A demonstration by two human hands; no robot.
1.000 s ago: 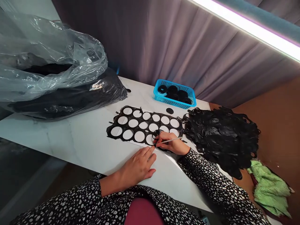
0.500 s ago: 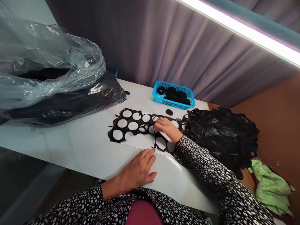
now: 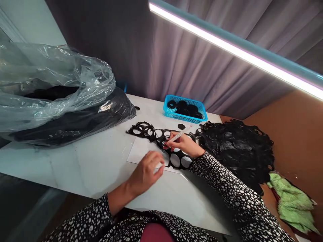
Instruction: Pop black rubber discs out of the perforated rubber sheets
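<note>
A black sheet with rows of round holes (image 3: 145, 129) lies on white paper (image 3: 141, 151); its left part is folded back and bunched. My right hand (image 3: 183, 143) is closed round a white pen-shaped tool (image 3: 179, 133). Its fingertips are at the bunched edge of the sheet and seem to pinch it, though the exact grip is hard to see. Over the front of the paper, my left hand (image 3: 150, 168) hovers with loosely bent fingers and the thumb apart, holding nothing. A loose black disc (image 3: 181, 126) rests behind the sheet.
A blue basket (image 3: 185, 118) of black discs stands at the back. To the right is a heap of black holed scraps (image 3: 234, 148), with a green cloth (image 3: 294, 201) beyond. A large clear plastic bag (image 3: 75, 117) with black material fills the left side.
The sheet's left part has been lifted and folded towards the right, baring more paper. My left hand has risen off the table edge of the paper. The view has tilted slightly.
</note>
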